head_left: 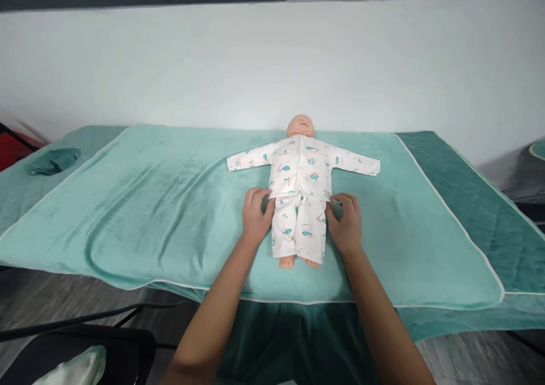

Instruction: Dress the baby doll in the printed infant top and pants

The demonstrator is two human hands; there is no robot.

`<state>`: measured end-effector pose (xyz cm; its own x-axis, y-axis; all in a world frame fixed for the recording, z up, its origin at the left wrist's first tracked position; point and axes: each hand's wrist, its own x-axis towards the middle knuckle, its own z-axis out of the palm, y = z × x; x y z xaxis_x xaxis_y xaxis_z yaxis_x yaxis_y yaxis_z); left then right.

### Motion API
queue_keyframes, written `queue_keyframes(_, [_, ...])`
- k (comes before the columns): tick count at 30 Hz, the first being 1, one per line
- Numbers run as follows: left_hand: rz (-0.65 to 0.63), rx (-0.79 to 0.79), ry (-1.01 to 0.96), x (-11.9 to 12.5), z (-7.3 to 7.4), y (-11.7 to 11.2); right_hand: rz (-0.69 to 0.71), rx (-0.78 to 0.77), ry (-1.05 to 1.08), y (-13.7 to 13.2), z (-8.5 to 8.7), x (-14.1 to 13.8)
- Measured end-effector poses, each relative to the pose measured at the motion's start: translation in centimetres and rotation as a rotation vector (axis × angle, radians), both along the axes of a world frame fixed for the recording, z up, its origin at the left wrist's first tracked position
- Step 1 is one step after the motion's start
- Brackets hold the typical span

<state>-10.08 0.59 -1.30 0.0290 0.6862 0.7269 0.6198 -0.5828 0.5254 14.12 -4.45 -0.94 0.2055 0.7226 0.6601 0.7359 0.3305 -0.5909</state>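
A baby doll (300, 126) lies on its back, head toward the wall and bare feet toward me. It wears a white printed long-sleeved shirt (300, 166), sleeves spread out to both sides, and matching trousers (305, 231). My left hand (256, 214) is at the left corner of the shirt's hem, thumb and fingers closed on the edge. At the opposite corner, my right hand (347, 220) pinches the hem beside the doll's hip. The shirt's lower edge overlaps the trouser waist.
A light green blanket (179, 203) with some creases covers a darker green padded bed (460, 186). The bed has a face hole (53, 161) at its left end and stands against a white wall (170, 67). A black chair (123, 354) with a pale cloth (80, 368) is at lower left.
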Motion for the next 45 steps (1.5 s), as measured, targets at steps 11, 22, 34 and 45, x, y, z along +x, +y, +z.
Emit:
queue_keyframes(11, [-0.124, 0.206, 0.123, 1.7, 1.5, 1.6, 0.144, 0.135, 0.03, 2.9, 1.6, -1.2])
queue_keyframes(22, [-0.234, -0.14, -0.056, -0.3, 1.4, -3.7, 0.337, -0.027, 0.093, -2.9, 2.0, -1.6])
queue_keyframes(34, [-0.365, -0.365, -0.013, -0.4, 0.2, -12.0, 0.311, -0.244, 0.057, -11.7, -0.7, -2.4])
queue_keyframes(45, [-0.309, -0.305, -0.172, 0.2, 3.9, -13.3, 0.41, -0.233, 0.09, -11.6, 4.2, -0.9])
